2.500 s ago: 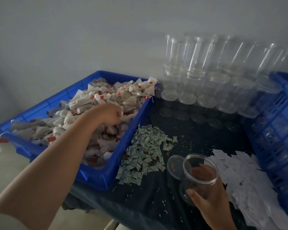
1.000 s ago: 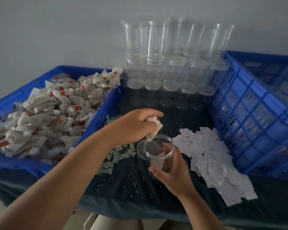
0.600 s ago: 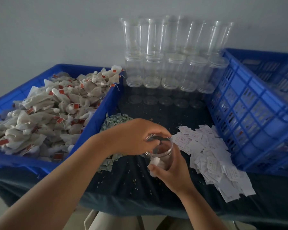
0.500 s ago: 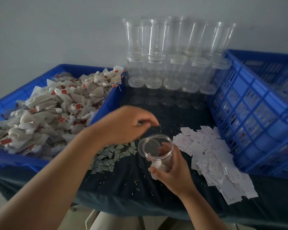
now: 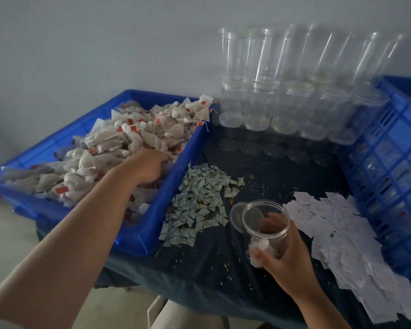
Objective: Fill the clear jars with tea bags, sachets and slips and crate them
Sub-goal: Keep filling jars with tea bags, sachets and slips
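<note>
Open clear jar tilted, tea bag inside; tea bags heaped in blue tray; sachets, slips piled nearby.

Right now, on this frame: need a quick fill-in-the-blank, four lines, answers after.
1. The left hand is in the blue tray among the ____.
2. The right hand grips a clear jar with no ____ on it.
3. The white slips lie beside the blue ____ on the right.
4. The spare jars stand stacked in front of the ____.

Missing words: tea bags; lid; crate; wall.
</note>
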`<state>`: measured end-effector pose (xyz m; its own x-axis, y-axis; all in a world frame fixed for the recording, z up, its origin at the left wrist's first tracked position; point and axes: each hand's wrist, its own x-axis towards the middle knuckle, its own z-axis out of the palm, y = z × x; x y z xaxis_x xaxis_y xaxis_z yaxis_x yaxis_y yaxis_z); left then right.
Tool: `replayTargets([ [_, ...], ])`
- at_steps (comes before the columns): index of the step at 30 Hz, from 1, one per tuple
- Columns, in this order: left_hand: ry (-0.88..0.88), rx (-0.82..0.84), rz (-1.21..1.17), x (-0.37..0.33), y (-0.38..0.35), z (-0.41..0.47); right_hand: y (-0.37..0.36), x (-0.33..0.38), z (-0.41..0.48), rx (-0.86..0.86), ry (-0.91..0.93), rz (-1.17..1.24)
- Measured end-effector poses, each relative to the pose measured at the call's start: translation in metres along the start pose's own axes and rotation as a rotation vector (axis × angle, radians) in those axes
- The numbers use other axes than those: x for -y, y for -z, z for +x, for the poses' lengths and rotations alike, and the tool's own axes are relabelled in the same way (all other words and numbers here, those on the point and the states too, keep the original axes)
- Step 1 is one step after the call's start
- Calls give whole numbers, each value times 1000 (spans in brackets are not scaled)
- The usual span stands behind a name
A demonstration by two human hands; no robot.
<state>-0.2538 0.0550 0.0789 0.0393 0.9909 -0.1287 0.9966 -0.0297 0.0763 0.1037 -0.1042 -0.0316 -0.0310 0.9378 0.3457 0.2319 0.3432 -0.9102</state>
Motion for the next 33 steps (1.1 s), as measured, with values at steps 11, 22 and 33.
replayTargets([
  [11, 123, -383, -789, 4, 16, -6, -2, 5, 2, 0, -16, 8],
  [22, -385, -109, -737, -114, 45, -76, -2, 3, 2, 28, -63, -11],
  [33, -587, -66, -156, -184, -5, -83, 2, -8, 1, 47, -101, 7],
])
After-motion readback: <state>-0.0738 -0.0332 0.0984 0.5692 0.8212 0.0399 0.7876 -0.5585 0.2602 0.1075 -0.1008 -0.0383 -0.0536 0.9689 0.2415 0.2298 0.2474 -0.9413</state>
